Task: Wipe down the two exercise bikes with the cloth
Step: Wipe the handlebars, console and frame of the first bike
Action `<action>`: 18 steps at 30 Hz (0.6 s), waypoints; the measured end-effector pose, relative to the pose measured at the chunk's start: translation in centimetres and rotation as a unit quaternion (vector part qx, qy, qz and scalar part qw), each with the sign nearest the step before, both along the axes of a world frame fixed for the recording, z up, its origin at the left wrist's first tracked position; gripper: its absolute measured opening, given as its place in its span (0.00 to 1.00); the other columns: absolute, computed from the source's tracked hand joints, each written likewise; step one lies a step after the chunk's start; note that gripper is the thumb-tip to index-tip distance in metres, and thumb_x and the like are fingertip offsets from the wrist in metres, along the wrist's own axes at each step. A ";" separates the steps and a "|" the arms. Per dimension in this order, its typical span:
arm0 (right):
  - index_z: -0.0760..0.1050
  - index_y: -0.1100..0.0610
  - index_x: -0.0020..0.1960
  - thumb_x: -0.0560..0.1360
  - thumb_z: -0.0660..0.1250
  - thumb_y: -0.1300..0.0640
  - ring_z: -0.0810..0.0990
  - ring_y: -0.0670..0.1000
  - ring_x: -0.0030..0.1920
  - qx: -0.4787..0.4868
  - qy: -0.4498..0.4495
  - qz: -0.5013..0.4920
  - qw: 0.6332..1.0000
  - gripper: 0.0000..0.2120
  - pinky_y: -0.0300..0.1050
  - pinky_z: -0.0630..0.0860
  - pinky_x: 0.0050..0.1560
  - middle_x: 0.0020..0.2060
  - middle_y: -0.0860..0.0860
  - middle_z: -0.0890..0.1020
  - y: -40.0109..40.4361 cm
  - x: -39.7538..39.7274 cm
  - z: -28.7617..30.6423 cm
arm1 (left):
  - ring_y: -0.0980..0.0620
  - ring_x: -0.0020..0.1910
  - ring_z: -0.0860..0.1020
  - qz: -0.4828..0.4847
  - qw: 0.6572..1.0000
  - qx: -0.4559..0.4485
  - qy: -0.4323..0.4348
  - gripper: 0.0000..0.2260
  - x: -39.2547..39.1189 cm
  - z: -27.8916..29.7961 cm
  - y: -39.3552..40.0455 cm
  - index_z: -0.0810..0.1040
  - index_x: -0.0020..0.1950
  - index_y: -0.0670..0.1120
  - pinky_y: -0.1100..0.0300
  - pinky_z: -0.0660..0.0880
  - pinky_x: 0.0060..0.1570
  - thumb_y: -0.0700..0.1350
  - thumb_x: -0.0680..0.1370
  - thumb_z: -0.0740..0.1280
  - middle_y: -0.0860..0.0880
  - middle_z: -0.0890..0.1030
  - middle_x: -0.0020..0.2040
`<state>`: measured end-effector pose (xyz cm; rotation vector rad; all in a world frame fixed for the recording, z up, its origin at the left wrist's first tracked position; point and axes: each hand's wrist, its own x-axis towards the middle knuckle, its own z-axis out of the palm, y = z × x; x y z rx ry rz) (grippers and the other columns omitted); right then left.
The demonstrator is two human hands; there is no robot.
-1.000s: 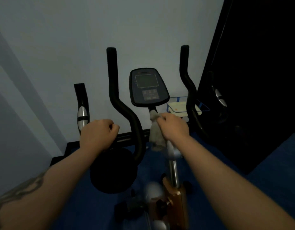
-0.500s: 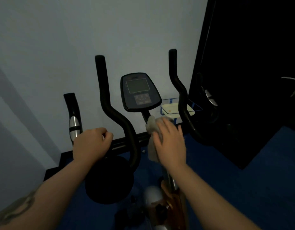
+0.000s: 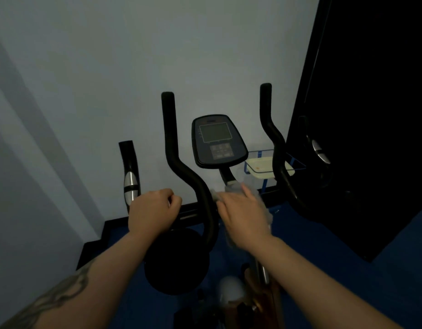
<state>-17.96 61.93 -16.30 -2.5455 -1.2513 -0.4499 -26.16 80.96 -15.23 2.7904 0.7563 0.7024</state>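
- Head view, hands: the right hand [image 3: 243, 218] is laid flat, fingers straight, over the cloth [image 3: 236, 189], which is pressed against the centre of the handlebar, just below the console stem [image 3: 227, 175]. The hand is blurred by motion.
- Head view, left hand [image 3: 151, 213]: the fingers are curled round the crossbar [image 3: 190, 213], left of the bent left grip [image 3: 181, 167], and the bike is steadied by it.
- Head view, change: a second ago the cloth was bunched in a closed right hand on the post below the stem; since then the fingers have been straightened and the cloth has been carried left, towards the base of the left grip. The left hand's hold is unchanged.
- Head view, meaning: the stem area is judged done, and the stroke is judged to be passing to the crossbar and grips.
- Head view, remainder: the console [image 3: 218, 141], the right grip [image 3: 275, 148] and the lower frame appear not yet wiped; a second bike cannot be made out clearly in the dark at right.
- Head view, surroundings: a tray [image 3: 261, 167] is seen behind the right grip.
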 end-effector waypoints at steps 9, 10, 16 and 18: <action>0.71 0.55 0.54 0.81 0.56 0.60 0.76 0.53 0.47 -0.010 0.132 -0.041 0.990 0.06 0.47 0.71 0.46 0.49 0.52 0.78 1.9 1.1 2.6 | 0.52 0.27 0.73 -0.006 1.000 -0.013 0.010 0.15 0.3 0.0 0.1 0.72 0.30 0.48 0.58 0.72 0.30 0.50 0.76 0.59 0.52 0.74 0.27; 0.71 0.55 0.55 0.82 0.55 0.59 0.77 0.53 0.46 -0.013 0.143 -0.060 0.988 0.07 0.46 0.69 0.40 0.50 0.52 0.78 2.7 1.4 3.1 | 0.51 0.27 0.73 -0.006 1.000 -0.011 0.013 0.15 0.3 0.1 0.1 0.72 0.30 0.48 0.57 0.73 0.30 0.50 0.76 0.58 0.51 0.74 0.27; 0.68 0.50 0.72 0.83 0.52 0.54 0.67 0.44 0.68 0.294 0.178 -0.088 0.935 0.19 0.54 0.60 0.74 0.66 0.47 0.76 2.8 -4.5 -1.3 | 0.54 0.25 0.71 -0.004 1.000 0.000 0.021 0.16 0.4 -0.3 0.3 0.73 0.30 0.47 0.61 0.68 0.27 0.51 0.76 0.59 0.53 0.72 0.25; 0.61 0.45 0.74 0.82 0.51 0.50 0.57 0.43 0.75 0.384 0.266 -0.052 0.883 0.21 0.54 0.57 0.75 0.72 0.38 0.64 2.7 -5.3 -2.3 | 0.55 0.25 0.70 -0.003 1.000 0.008 0.021 0.16 0.6 -0.3 0.2 0.72 0.29 0.47 0.62 0.64 0.25 0.51 0.76 0.58 0.53 0.72 0.25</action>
